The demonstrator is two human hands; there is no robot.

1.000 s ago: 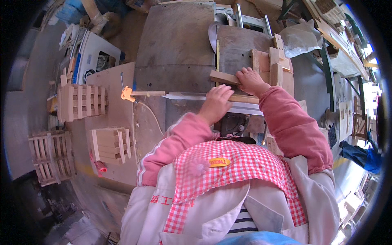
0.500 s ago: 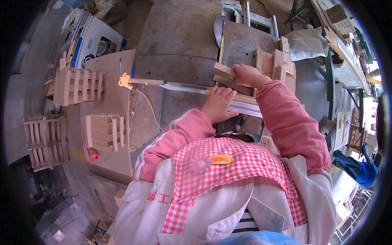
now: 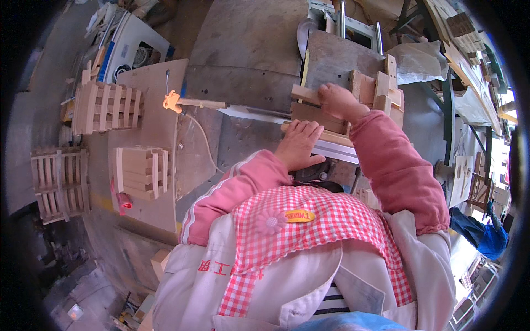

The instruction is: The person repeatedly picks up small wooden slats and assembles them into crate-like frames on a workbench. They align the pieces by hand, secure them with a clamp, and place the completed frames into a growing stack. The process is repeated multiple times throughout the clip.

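Observation:
My right hand (image 3: 340, 103) is closed over a pale wooden strip (image 3: 305, 94), its fingers bent down around the strip's right part. Part of the strip is hidden under the hand. Just nearer to me lies a flat brown board (image 3: 314, 115). My left hand (image 3: 300, 144) rests with fingers stretched over the left end of a long wooden rail (image 3: 335, 137) along the front of the machine table. Its thumb stands apart, to the right. Wooden blocks (image 3: 382, 91) are joined beside my right wrist. A round saw blade (image 3: 303, 37) shows at the table's far side.
To the left, stacks of wooden slats (image 3: 107, 107) and cut pieces (image 3: 141, 172) sit on a board. An orange clamp-like piece (image 3: 171, 101) with a cable hangs nearby. Metal rails (image 3: 360, 25) lie beyond the table. A plastic sheet (image 3: 417, 60) is at the right.
My right hand and the strip have shifted slightly away from me, widening the space to the front rail. My left hand keeps its place on the rail. The whole view has tilted a little.

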